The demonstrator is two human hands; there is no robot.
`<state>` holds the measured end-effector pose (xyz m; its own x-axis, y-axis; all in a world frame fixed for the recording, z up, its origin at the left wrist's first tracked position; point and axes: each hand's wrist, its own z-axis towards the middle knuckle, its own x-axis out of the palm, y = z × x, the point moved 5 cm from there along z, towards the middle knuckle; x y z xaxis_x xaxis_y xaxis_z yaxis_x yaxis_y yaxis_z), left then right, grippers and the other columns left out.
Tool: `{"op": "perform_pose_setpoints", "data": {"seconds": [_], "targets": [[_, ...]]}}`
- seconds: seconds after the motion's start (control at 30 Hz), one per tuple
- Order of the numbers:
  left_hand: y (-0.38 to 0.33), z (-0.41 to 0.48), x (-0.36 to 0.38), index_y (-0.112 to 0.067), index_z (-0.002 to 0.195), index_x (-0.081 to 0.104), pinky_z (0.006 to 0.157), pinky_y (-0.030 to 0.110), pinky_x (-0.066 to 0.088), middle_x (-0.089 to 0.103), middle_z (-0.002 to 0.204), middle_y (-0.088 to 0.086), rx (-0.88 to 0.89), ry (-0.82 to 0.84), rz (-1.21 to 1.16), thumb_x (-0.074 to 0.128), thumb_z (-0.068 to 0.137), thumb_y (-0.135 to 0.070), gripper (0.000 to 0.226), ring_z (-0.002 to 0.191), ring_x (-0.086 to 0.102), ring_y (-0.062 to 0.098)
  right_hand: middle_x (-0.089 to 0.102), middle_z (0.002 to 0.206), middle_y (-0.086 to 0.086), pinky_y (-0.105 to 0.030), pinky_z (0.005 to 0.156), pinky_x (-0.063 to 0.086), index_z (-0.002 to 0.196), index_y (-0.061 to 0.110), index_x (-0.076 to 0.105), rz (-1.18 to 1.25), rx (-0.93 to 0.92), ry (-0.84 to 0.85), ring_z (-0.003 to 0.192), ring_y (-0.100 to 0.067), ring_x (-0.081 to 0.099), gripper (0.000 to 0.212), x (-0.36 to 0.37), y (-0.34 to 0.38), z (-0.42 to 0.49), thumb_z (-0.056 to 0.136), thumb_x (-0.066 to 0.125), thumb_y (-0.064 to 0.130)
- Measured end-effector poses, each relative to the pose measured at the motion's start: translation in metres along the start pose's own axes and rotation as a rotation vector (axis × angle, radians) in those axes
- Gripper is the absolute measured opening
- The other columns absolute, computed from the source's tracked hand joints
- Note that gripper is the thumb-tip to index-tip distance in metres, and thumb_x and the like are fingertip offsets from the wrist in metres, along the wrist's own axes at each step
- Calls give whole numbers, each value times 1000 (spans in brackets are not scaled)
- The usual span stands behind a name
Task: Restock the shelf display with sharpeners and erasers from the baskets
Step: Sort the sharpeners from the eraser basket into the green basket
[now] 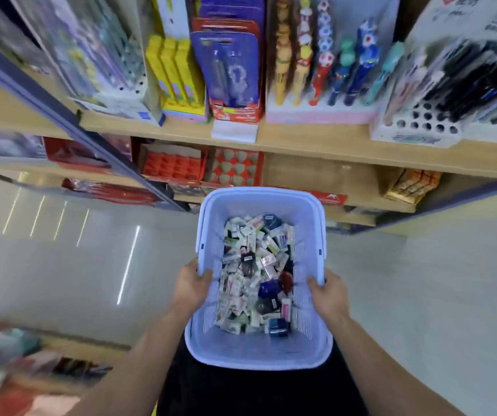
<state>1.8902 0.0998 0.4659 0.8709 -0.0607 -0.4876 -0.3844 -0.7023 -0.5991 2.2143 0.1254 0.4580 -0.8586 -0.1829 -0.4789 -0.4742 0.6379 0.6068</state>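
Observation:
I hold a pale blue plastic basket point(259, 352) in front of me, above the floor. My left hand point(191, 282) grips its left rim and my right hand point(329, 292) grips its right rim. Inside lies a heap of small wrapped erasers point(242, 283) with a few dark blue and red sharpeners point(268, 288) mixed in. Just beyond the basket is the wooden shelf unit point(316, 139). Its lower shelf holds a red tray of orange erasers point(170, 166), a red tray of grey pieces point(233, 168) and a bare gap point(319, 175) to their right.
The upper shelf carries novelty pens point(325, 58) in a pink stand, carded pen packs point(230, 64) and yellow boxes point(175, 73). A stack of orange and gold boxes point(412, 184) sits at the lower right. Glossy floor point(76, 265) spreads to the left; blurred goods point(6, 364) fill the bottom left corner.

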Motion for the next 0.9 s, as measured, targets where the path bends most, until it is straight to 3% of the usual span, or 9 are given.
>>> {"op": "perform_pose_setpoints", "data": {"seconds": [0.07, 0.17, 0.3, 0.37, 0.5, 0.57, 0.7, 0.77, 0.9], "targets": [[26, 14, -34, -15, 101, 65, 42, 35, 45, 73, 80, 19, -28, -40, -14, 53, 98, -11, 13, 44, 52, 24, 65, 78, -3, -15, 38, 36, 123, 5, 64, -17, -10, 10, 43, -6, 49, 26, 40, 19, 2, 100, 59, 16], [52, 35, -78, -13, 95, 62, 43, 30, 42, 65, 64, 4, -61, -121, 0, 54, 98, -13, 8, 47, 51, 22, 65, 74, -6, -32, 38, 42, 111, 6, 66, -47, -34, 33, 46, -14, 50, 15, 94, 44, 10, 99, 60, 13], [92, 69, -106, -10, 93, 62, 42, 25, 34, 58, 61, 6, -77, -211, 10, 57, 98, -12, 8, 48, 45, 17, 72, 92, -3, -14, 52, 44, 125, 5, 63, -65, -74, 142, 68, -19, 65, 29, 168, 52, 39, 101, 58, 20], [117, 89, -106, -11, 91, 62, 42, 20, 32, 57, 61, 6, -86, -241, 24, 58, 98, -10, 9, 50, 45, 17, 71, 92, -2, -14, 47, 41, 121, 15, 64, -71, -79, 193, 62, -12, 61, 21, 203, 39, 62, 102, 57, 21], [164, 146, -88, -13, 78, 58, 45, 27, 35, 56, 53, 0, -114, -300, 20, 58, 96, -4, 20, 48, 45, 20, 49, 72, 11, -18, 49, 31, 87, 33, 45, -75, -128, 222, 58, -5, 44, 23, 262, 9, 124, 102, 56, 19], [189, 178, -74, -13, 77, 58, 48, 26, 36, 55, 50, -7, -125, -350, 41, 59, 94, -5, 19, 49, 48, 22, 62, 85, 2, -19, 54, 34, 98, 21, 53, -110, -115, 231, 67, -11, 51, 4, 290, -15, 160, 102, 56, 23], [243, 240, -30, -10, 92, 66, 53, 33, 43, 63, 60, 8, -134, -393, 44, 61, 95, -12, 7, 53, 55, 25, 65, 112, -6, -21, 60, 33, 138, 9, 54, -121, -87, 247, 87, -16, 47, 46, 344, -79, 238, 99, 57, 33], [264, 269, -4, -11, 94, 66, 51, 31, 40, 64, 63, 10, -138, -396, 57, 61, 95, -12, 6, 55, 56, 25, 67, 122, -11, -24, 66, 39, 141, 9, 53, -107, -93, 240, 85, -16, 48, 46, 362, -104, 268, 100, 57, 31], [299, 317, 45, -9, 97, 68, 54, 30, 36, 63, 69, 11, -187, -415, 30, 61, 95, -13, 8, 58, 55, 24, 69, 105, -11, -22, 62, 41, 124, 4, 61, -122, -143, 211, 72, -14, 53, 31, 384, -145, 317, 101, 56, 24]]}}
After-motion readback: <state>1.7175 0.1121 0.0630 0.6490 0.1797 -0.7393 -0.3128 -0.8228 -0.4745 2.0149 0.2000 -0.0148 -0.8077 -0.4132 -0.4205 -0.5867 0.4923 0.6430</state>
